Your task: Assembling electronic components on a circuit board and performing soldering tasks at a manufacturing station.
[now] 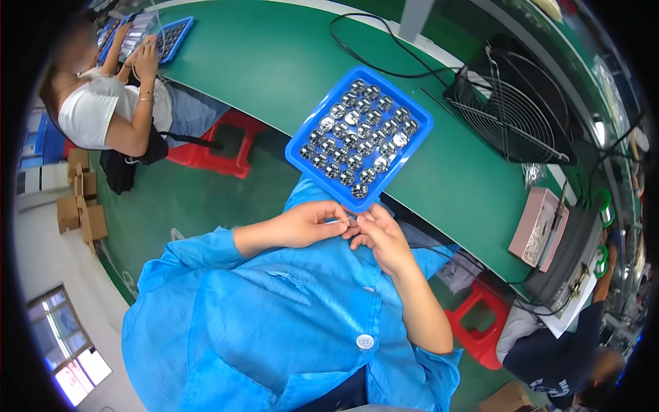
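My left hand (309, 224) is closed in a pinch in front of my blue jacket, holding a thin pale strip or wire (335, 221). Right beside it, my right hand (386, 240) has its thumb and forefinger pressed together at the strip's other end; whatever else sits between those fingertips is too small to make out. Just beyond both hands, a blue tray (416, 141) rests at the green table's near edge. Several round, shiny silver pieces (351, 141) lie in rows inside it.
A black fan with a wire guard (508, 130) and cables stands at the right of the green table (254, 62), near a pink box (532, 226). At the left a co-worker (103, 110) handles pieces by another blue tray (180, 34). Red stools (240, 144) stand below.
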